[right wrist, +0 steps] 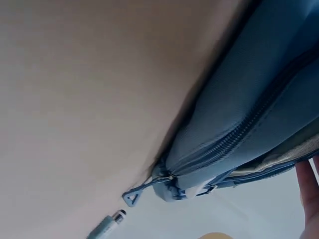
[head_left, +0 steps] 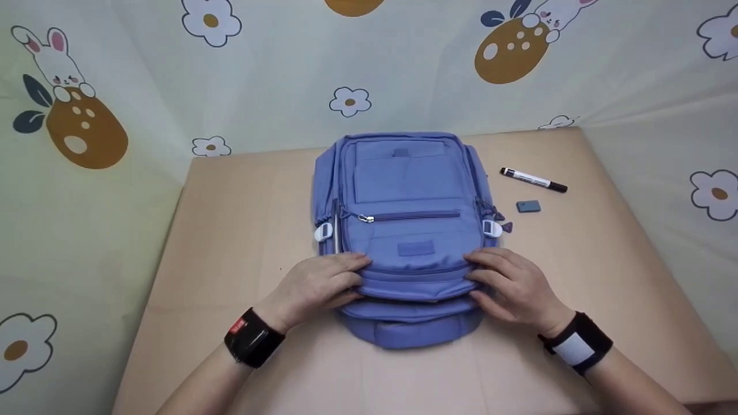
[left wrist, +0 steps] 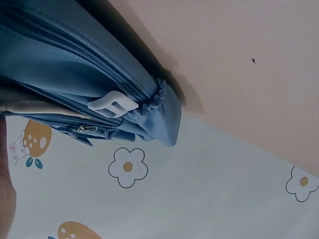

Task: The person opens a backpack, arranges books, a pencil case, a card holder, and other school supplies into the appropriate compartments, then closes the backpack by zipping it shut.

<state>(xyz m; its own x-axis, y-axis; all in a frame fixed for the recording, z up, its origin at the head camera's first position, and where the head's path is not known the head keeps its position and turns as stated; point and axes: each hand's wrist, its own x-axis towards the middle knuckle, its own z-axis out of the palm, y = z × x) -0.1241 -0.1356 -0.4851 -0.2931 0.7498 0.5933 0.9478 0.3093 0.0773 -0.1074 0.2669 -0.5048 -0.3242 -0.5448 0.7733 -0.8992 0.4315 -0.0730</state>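
A blue backpack [head_left: 412, 178] lies on the table with its front panel up. My left hand [head_left: 323, 282] grips the near left edge of its front section, fingers on top of the panel. On the opposite side, my right hand [head_left: 513, 285] holds the near right edge in the same way. The front compartment gapes along its zipper, and pale lining [left wrist: 42, 107] shows in the left wrist view. In the right wrist view, fingers [right wrist: 309, 191] touch the edge of the panel beside the lining [right wrist: 279, 162]. What lies inside the bag is hidden.
A black-and-white marker [head_left: 533, 180] and a small blue-grey block [head_left: 528, 206] lie on the table [head_left: 248, 230] right of the backpack. Patterned cloth [head_left: 277, 75] rises behind the table and at both sides. White buckles [head_left: 323, 232] sit on the bag's sides.
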